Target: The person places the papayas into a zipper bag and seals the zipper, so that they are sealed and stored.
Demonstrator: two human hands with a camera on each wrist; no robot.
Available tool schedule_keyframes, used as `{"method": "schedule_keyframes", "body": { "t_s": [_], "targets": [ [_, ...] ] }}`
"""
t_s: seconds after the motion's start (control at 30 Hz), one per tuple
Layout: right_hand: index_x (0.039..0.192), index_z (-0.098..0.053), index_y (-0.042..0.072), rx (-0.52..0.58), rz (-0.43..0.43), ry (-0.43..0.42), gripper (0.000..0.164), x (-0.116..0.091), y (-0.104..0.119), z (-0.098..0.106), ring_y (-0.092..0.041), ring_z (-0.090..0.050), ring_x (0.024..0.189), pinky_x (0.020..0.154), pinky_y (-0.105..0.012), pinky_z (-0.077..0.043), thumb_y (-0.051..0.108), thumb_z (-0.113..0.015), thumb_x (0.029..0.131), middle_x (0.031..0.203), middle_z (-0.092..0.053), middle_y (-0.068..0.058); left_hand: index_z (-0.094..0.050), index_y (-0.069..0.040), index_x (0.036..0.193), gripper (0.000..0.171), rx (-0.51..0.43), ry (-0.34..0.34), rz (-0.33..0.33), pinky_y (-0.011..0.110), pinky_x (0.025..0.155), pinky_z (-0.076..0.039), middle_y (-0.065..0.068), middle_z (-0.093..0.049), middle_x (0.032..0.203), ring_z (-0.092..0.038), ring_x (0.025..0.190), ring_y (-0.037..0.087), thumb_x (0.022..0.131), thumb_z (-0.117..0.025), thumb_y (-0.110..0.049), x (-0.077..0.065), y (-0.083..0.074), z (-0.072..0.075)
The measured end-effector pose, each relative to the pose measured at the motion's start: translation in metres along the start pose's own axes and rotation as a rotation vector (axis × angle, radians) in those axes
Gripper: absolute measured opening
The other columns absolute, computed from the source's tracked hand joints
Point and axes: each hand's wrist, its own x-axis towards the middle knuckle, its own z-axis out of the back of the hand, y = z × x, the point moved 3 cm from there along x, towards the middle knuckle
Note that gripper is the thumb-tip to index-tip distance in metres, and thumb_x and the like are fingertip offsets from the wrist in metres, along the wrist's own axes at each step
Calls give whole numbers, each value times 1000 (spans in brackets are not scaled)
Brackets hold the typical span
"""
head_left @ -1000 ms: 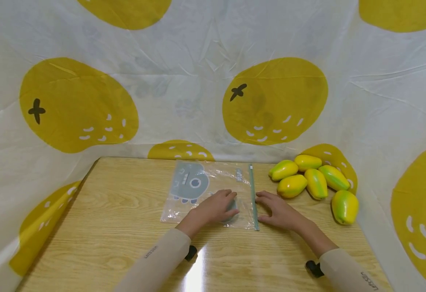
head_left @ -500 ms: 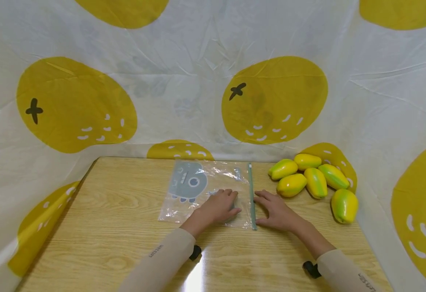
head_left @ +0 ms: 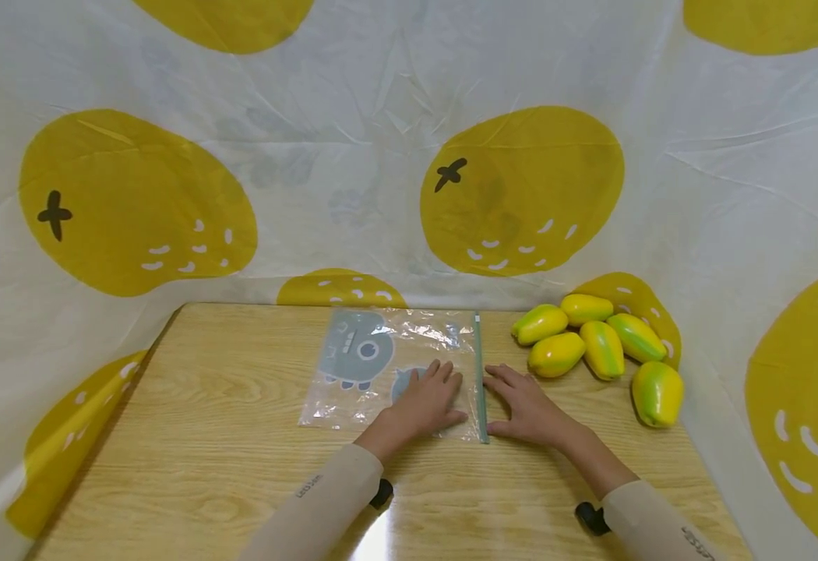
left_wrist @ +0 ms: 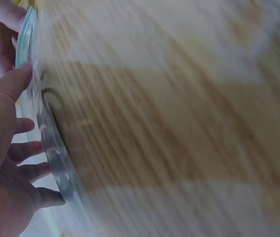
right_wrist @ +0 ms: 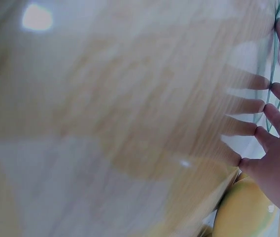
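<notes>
A clear plastic zip bag [head_left: 423, 335] with blue-grey monster prints lies flat on the table, its green zip strip [head_left: 481, 374] on the right. Fingers spread, my left hand [head_left: 426, 401] rests on the bag just left of the strip, covering part of the smaller print. My right hand [head_left: 531, 409] is at the outer side of the strip, fingertips and thumb down beside it. In the left wrist view the left hand's fingertips [left_wrist: 55, 197] touch the plastic. Gently bent fingers of the right hand [right_wrist: 278, 128] show at the bag's edge in the right wrist view.
Several yellow-green papaya-like fruits [head_left: 556, 355] sit at the back right, one [head_left: 657, 394] set apart nearest the right edge. The wooden table [head_left: 227, 436] stands against a white cloth [head_left: 353, 187] printed with yellow fruit.
My left hand has slid slightly right and spread its fingers, uncovering more of the smaller print. My right hand stays by the strip. The head view has shifted a little.
</notes>
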Motion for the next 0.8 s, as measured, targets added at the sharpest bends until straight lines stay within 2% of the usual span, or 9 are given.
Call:
{"method": "schedule_keyframes", "body": {
  "t_s": [0.33, 0.53, 0.63, 0.8],
  "targets": [
    [152, -48, 2, 14, -14, 23, 85, 0, -1, -3, -49, -30, 151, 112, -80, -22, 44, -81, 86, 162, -38, -21, -46, -14, 154, 81, -23, 6, 10, 68, 114, -36, 16, -34, 166, -30, 154, 41, 92, -66, -62, 0, -3, -2],
    [155, -44, 2, 9, -22, 49, 88, -1, 1, -1, -49, -28, 152, 112, -80, -22, 44, -81, 86, 164, -35, -21, -51, -15, 151, 72, -51, 1, 35, 71, 113, -36, 14, -38, 164, -31, 154, 39, 96, -65, -58, 2, -6, -1],
    [155, -43, 2, 12, -29, 63, 89, 0, 2, 0, -49, -26, 153, 113, -80, -21, 43, -82, 86, 165, -34, -21, -54, -13, 148, 67, -76, -16, 61, 72, 112, -36, 14, -42, 161, -33, 152, 39, 99, -61, -58, 6, -9, 0],
    [155, -43, 0, 10, -20, 63, 92, 2, 4, 1, -51, -28, 151, 111, -81, -22, 46, -82, 85, 164, -35, -22, -50, -10, 151, 76, -117, -16, 145, 75, 112, -32, 17, -36, 165, -29, 154, 43, 98, -57, -63, 12, -13, -3]
  ]
}}
